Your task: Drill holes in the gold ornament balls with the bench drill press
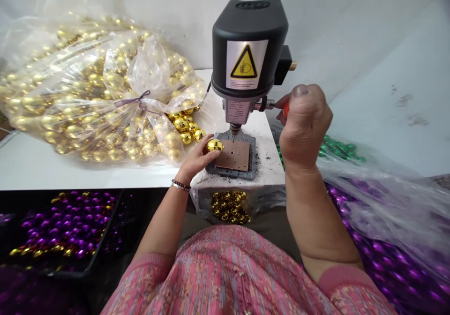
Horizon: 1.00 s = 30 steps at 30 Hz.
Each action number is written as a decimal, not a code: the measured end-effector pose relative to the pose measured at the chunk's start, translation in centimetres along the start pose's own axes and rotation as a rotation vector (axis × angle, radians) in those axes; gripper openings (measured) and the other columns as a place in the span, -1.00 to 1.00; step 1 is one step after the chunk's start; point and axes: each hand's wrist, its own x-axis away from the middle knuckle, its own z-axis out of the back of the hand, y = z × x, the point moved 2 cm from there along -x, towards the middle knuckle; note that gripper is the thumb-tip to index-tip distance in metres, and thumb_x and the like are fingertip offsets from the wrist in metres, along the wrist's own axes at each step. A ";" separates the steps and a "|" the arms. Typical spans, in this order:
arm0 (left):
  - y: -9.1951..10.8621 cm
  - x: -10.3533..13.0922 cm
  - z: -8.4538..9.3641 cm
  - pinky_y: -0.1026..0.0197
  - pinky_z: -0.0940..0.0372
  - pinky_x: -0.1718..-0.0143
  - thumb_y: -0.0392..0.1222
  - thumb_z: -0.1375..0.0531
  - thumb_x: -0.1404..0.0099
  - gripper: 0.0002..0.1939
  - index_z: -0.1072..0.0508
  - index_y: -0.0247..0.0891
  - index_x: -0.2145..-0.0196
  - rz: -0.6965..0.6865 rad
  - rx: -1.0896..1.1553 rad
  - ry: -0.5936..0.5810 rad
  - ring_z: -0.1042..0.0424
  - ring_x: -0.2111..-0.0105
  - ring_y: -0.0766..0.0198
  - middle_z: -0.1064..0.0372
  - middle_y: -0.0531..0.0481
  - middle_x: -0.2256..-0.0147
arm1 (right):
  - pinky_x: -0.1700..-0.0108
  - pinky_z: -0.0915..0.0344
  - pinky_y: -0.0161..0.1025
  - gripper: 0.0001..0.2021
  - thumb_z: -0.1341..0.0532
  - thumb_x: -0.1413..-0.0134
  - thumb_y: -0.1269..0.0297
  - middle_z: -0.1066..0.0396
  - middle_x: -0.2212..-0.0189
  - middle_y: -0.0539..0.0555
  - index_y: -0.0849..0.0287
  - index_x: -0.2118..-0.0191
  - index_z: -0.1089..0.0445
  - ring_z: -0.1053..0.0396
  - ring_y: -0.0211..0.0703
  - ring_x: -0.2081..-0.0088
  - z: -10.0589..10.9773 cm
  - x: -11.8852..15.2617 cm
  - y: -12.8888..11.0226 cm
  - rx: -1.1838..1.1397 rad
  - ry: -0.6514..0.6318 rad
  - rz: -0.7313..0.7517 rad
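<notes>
My left hand (198,159) pinches a shiny gold ball (214,145) between thumb and fingers, at the left edge of a brown plate (241,158). The plate has a small hole and lies on the grey base of a black drill press (251,33). Above the plate hangs the thin drill bit (234,136), apart from the ball. Out to the right, my right hand (305,123) is closed round the red knob (286,109) of the press's lever, which the fingers partly hide. Dark shavings lie around the base.
A big clear bag of gold balls (87,99), tied with purple string, fills the table's left side, with loose gold balls (188,126) beside it. Below the table's front edge is a bag of gold balls (230,206). Purple balls (70,226) lie lower left; bagged purple balls (390,268) and green balls (339,147) lie right.
</notes>
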 end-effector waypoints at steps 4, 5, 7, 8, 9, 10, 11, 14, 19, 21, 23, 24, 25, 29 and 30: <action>0.5 -0.6 -1.5 0.14 -0.38 0.13 -0.05 -0.34 -0.13 -0.31 -0.27 -0.29 -0.17 0.086 -0.081 -0.066 -0.46 0.22 0.22 -0.48 -0.10 0.13 | 0.39 -0.13 -0.30 -0.58 0.04 -0.32 -0.02 -0.14 0.58 -0.09 0.15 0.47 -0.18 -0.18 -0.40 0.50 0.1 0.0 0.0 -0.005 -0.009 0.005; 0.5 -0.8 -1.9 0.16 -0.38 0.15 -0.07 -0.34 -0.13 -0.35 -0.29 -0.28 -0.13 0.086 -0.108 -0.068 -0.45 0.23 0.24 -0.48 -0.09 0.15 | 0.39 -0.13 -0.30 -0.59 0.04 -0.33 0.00 -0.14 0.58 -0.09 0.15 0.47 -0.18 -0.18 -0.40 0.49 0.1 0.0 0.0 -0.003 -0.016 0.009; 0.6 -1.1 -2.3 0.18 -0.37 0.17 -0.09 -0.34 -0.14 -0.43 -0.33 -0.26 -0.07 0.072 -0.178 -0.060 -0.46 0.24 0.25 -0.49 -0.05 0.16 | 0.38 -0.14 -0.32 -0.59 0.06 -0.34 0.01 -0.17 0.57 -0.09 0.15 0.47 -0.18 -0.18 -0.41 0.49 0.2 0.0 -0.2 0.005 -0.033 0.015; 0.7 -1.3 -2.5 0.19 -0.37 0.17 -0.10 -0.34 -0.13 -0.45 -0.35 -0.26 -0.06 0.064 -0.221 -0.053 -0.46 0.24 0.25 -0.49 -0.04 0.17 | 0.38 -0.14 -0.32 -0.58 0.07 -0.34 0.00 -0.18 0.56 -0.09 0.15 0.47 -0.18 -0.18 -0.42 0.49 0.2 0.0 -0.2 0.008 -0.039 0.019; 0.9 -1.4 -2.6 0.19 -0.37 0.16 -0.12 -0.35 -0.13 -0.46 -0.36 -0.25 -0.05 0.055 -0.263 -0.045 -0.46 0.24 0.25 -0.50 -0.04 0.16 | 0.37 -0.15 -0.32 -0.58 0.07 -0.34 0.00 -0.19 0.55 -0.08 0.15 0.46 -0.18 -0.18 -0.42 0.49 0.2 -0.1 -0.3 0.008 -0.043 0.021; 1.1 -1.6 -2.7 0.18 -0.37 0.15 -0.13 -0.36 -0.12 -0.46 -0.38 -0.26 -0.05 0.047 -0.306 -0.038 -0.46 0.23 0.24 -0.51 -0.05 0.15 | 0.36 -0.15 -0.32 -0.57 0.07 -0.34 -0.01 -0.20 0.55 -0.08 0.15 0.46 -0.18 -0.18 -0.42 0.49 0.3 -0.1 -0.4 0.008 -0.046 0.020; 1.3 -1.7 -2.8 0.17 -0.37 0.14 -0.15 -0.36 -0.11 -0.46 -0.39 -0.26 -0.05 0.043 -0.344 -0.037 -0.47 0.22 0.23 -0.51 -0.06 0.13 | 0.36 -0.15 -0.32 -0.57 0.07 -0.34 -0.02 -0.20 0.55 -0.08 0.15 0.46 -0.18 -0.18 -0.42 0.49 0.3 -0.1 -0.4 0.006 -0.046 0.018; 2.1 -2.1 -3.1 0.13 -0.37 0.06 -0.21 -0.36 -0.09 -0.42 -0.40 -0.30 -0.08 0.025 -0.437 -0.057 -0.48 0.15 0.17 -0.51 -0.11 0.07 | 0.37 -0.15 -0.32 -0.56 0.06 -0.33 -0.04 -0.18 0.56 -0.08 0.16 0.47 -0.19 -0.16 -0.42 0.49 0.3 -0.1 -0.4 -0.011 -0.044 0.006; 3.1 -2.7 -3.9 0.07 -0.29 -0.15 -0.30 -0.36 -0.06 -0.39 -0.44 -0.36 -0.10 -0.081 -0.580 -0.091 -0.42 -0.04 0.06 -0.45 -0.21 -0.05 | 0.36 -0.16 -0.33 -0.54 0.06 -0.32 -0.07 -0.17 0.56 -0.08 0.16 0.47 -0.19 -0.16 -0.42 0.48 0.4 0.0 -0.3 -0.015 -0.049 0.014; 3.1 -3.0 -4.2 0.06 -0.24 -0.22 -0.32 -0.37 -0.03 -0.37 -0.45 -0.34 -0.11 -0.112 -0.595 -0.109 -0.38 -0.10 0.04 -0.41 -0.21 -0.10 | 0.36 -0.17 -0.33 -0.54 0.07 -0.32 -0.08 -0.17 0.56 -0.08 0.16 0.46 -0.19 -0.17 -0.43 0.49 0.4 0.0 -0.4 -0.009 -0.056 0.017; 2.9 -3.2 -4.4 0.05 -0.21 -0.25 -0.30 -0.40 -0.02 -0.34 -0.45 -0.32 -0.12 -0.100 -0.587 -0.121 -0.37 -0.11 0.04 -0.38 -0.21 -0.12 | 0.38 -0.17 -0.34 -0.54 0.08 -0.33 -0.08 -0.17 0.55 -0.08 0.16 0.45 -0.19 -0.17 -0.43 0.49 0.4 0.0 -0.4 -0.008 -0.060 0.011; 2.7 -3.2 -4.4 0.04 -0.20 -0.26 -0.27 -0.41 -0.03 -0.33 -0.45 -0.31 -0.13 -0.086 -0.573 -0.130 -0.37 -0.12 0.04 -0.37 -0.20 -0.13 | 0.39 -0.17 -0.34 -0.55 0.08 -0.33 -0.07 -0.18 0.54 -0.08 0.15 0.45 -0.19 -0.17 -0.43 0.49 0.4 0.0 -0.4 -0.008 -0.064 0.007; 2.6 -3.2 -4.4 0.04 -0.19 -0.26 -0.24 -0.41 -0.04 -0.32 -0.44 -0.30 -0.15 -0.073 -0.553 -0.142 -0.36 -0.14 0.03 -0.37 -0.20 -0.14 | 0.39 -0.16 -0.34 -0.56 0.08 -0.33 -0.06 -0.17 0.54 -0.08 0.15 0.45 -0.19 -0.18 -0.42 0.49 0.4 0.1 -0.4 -0.008 -0.068 0.006; 2.1 -2.9 -4.3 0.00 -0.19 -0.26 -0.13 -0.34 -0.18 -0.35 -0.37 -0.30 -0.21 -0.068 -0.454 -0.161 -0.33 -0.18 0.01 -0.37 -0.22 -0.17 | 0.39 -0.16 -0.32 -0.61 0.03 -0.31 -0.01 -0.17 0.57 -0.08 0.14 0.44 -0.20 -0.17 -0.40 0.49 0.6 0.6 0.0 0.006 -0.064 0.026; 1.9 -2.8 -4.4 -0.01 -0.21 -0.23 -0.12 -0.32 -0.21 -0.36 -0.36 -0.31 -0.22 -0.071 -0.433 -0.154 -0.35 -0.16 0.00 -0.38 -0.23 -0.17 | 0.40 -0.16 -0.31 -0.63 0.01 -0.30 0.00 -0.18 0.58 -0.09 0.13 0.45 -0.20 -0.17 -0.39 0.50 0.6 0.8 0.2 0.009 -0.063 0.035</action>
